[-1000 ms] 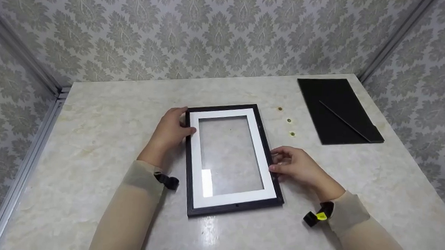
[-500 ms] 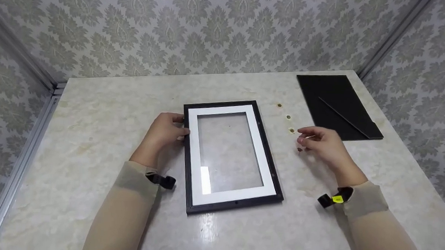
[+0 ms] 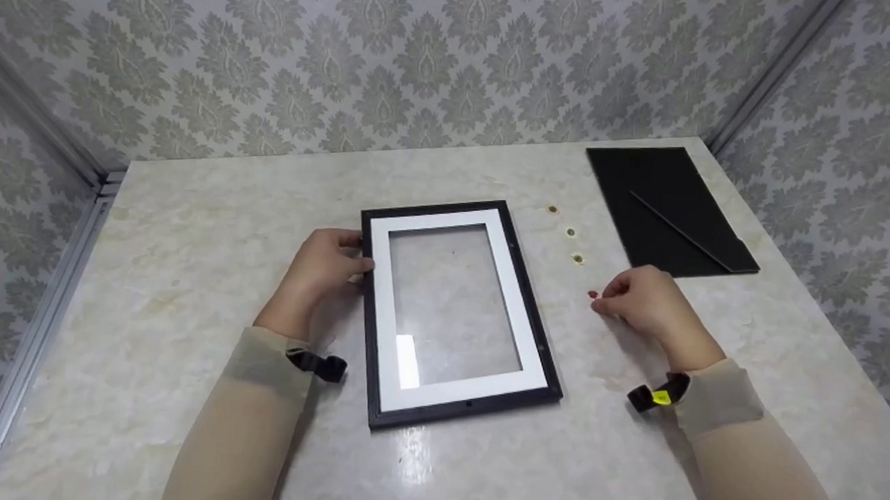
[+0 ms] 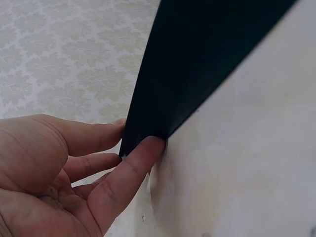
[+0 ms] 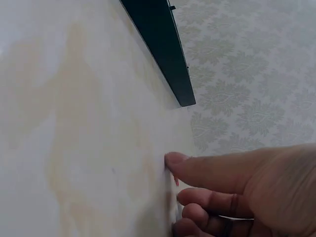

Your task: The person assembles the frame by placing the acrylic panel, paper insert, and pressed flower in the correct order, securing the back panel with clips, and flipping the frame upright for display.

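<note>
A black picture frame (image 3: 367, 322) with a white mat (image 3: 383, 300) and clear glazing lies on the table in the head view. My left hand (image 3: 322, 267) holds its left edge, thumb on one side and fingers on the other; the left wrist view shows this grip on the dark frame edge (image 4: 173, 64). To the frame's right, my right hand (image 3: 645, 304) pinches a small red piece (image 3: 592, 294) low at the table surface. The red piece (image 5: 176, 181) shows between thumb and curled fingers in the right wrist view. Its exact kind is too small to tell.
Three small flower-like pieces with dark centres lie in a slanting row right of the frame, the nearest piece (image 3: 577, 259) close to my right hand. A black backing board (image 3: 666, 173) with a slim stand leg lies farther right. Patterned walls (image 3: 423, 69) border the table.
My right hand has let go of the frame's right edge and moved right to the small red piece, its fingers closing in. The left hand still holds the frame, slightly lower on its edge.
</note>
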Tool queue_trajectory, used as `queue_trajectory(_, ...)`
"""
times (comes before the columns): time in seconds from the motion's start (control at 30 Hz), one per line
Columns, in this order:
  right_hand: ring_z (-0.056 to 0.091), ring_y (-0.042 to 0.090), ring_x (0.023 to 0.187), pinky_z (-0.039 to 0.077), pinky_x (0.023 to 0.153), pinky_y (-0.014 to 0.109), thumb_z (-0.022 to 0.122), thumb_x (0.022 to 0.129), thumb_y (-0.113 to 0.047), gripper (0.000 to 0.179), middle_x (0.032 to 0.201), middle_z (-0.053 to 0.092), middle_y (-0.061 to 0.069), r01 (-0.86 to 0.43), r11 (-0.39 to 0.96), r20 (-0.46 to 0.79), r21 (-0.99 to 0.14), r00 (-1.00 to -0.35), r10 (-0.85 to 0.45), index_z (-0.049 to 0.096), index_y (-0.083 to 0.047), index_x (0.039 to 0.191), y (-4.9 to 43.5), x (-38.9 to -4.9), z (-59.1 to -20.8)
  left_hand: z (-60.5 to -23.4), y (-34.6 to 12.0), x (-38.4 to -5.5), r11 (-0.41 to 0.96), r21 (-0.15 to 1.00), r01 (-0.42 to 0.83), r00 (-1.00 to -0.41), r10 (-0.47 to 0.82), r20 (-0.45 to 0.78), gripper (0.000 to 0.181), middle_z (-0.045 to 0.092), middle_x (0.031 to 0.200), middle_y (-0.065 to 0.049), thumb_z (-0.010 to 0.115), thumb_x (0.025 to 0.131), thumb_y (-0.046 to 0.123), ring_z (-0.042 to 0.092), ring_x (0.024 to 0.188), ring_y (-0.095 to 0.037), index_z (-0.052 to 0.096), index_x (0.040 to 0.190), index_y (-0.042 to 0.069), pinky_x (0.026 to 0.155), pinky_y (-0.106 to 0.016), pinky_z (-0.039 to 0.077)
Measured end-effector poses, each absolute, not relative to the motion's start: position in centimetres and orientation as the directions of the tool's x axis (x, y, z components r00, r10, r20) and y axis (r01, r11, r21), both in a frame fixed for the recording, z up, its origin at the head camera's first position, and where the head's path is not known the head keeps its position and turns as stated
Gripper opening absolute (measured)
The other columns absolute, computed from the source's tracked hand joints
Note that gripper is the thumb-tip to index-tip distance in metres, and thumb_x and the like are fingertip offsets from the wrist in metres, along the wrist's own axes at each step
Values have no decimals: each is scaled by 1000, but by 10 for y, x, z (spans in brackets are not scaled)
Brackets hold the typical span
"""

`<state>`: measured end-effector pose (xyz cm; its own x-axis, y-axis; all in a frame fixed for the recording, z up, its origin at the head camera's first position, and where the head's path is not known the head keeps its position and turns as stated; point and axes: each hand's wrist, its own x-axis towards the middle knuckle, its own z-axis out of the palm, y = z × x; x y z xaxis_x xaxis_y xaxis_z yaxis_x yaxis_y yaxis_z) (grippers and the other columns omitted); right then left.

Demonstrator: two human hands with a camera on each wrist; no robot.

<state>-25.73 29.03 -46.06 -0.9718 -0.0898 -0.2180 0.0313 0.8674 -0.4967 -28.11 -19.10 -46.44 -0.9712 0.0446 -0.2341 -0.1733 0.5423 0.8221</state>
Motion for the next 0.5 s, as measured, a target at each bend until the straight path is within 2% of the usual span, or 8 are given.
queue_trajectory(0.2, 74, 31, 97, 60, 86, 42, 81, 103, -19, 19, 108, 86, 15, -7, 876, -177, -482, -978, -105, 89, -4, 111, 288, -259, -463, -465, -194, -279, 546, 820, -170, -973, 36, -226, 60, 59, 166, -27, 75, 104, 8, 54, 159, -44, 58, 160, -5, 129, -53, 52)
queue_trajectory(0.27, 74, 33, 100, 61, 90, 47, 77, 105, -16, 18, 111, 86, 17, -14, 884, -171, -467, -980, -106, 88, -3, 111, 286, -258, -464, -465, -193, -278, 525, 833, -176, -972, 43, -233, 60, 58, 167, -28, 74, 105, 7, 55, 158, -44, 57, 161, -6, 125, -54, 55)
queue_trajectory(0.5, 76, 36, 99, 62, 92, 59, 65, 109, -14, 21, 110, 83, 19, -73, 924, -164, -377, -976, -144, 82, 0, 110, 283, -253, -463, -462, -188, -280, 523, 831, -190, -968, 43, -249, 59, 59, 166, -27, 74, 105, 7, 57, 157, -43, 58, 161, -5, 124, -53, 57)
